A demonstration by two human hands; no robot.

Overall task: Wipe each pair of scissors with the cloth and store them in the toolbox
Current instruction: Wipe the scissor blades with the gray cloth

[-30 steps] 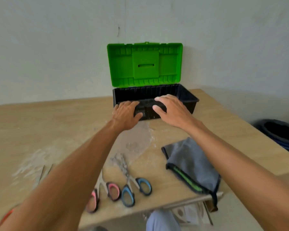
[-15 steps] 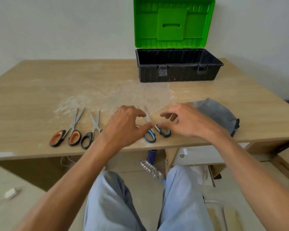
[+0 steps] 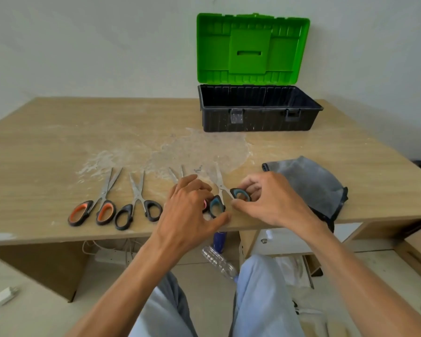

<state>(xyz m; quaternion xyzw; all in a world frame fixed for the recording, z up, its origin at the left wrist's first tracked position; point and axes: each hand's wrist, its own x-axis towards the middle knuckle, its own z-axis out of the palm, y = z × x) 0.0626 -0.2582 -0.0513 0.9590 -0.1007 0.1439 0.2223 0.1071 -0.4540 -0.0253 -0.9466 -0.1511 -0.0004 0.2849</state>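
On the left of the table [image 3: 58, 147] we see the orange-handled scissors [image 3: 93, 210] and just beside them the black-handled scissors [image 3: 137, 205]. Both lie flat with blades slightly parted and pointing away from us.

Next comes our left hand [image 3: 190, 210], reaching in from below with the wrist over the table edge. Its fingers bend down over the pink-handled scissors [image 3: 178, 173], of which only the blade tips and a sliver of pink show. The thumb stretches towards the near loop of the blue-handled scissors [image 3: 220, 193]. We cannot tell whether this hand grips anything.

Our right hand [image 3: 265, 200] comes in from the right, knuckles up. It pinches the far loop of the blue-handled scissors between its thumb and curled fingers, and the blades rest on the table.

Further back stands the toolbox [image 3: 258, 117], its green lid [image 3: 252, 48] upright. Of its inside we see only the ribbed walls.

Rightmost lies the grey cloth [image 3: 309, 183], crumpled at the table edge and close beside our right hand.
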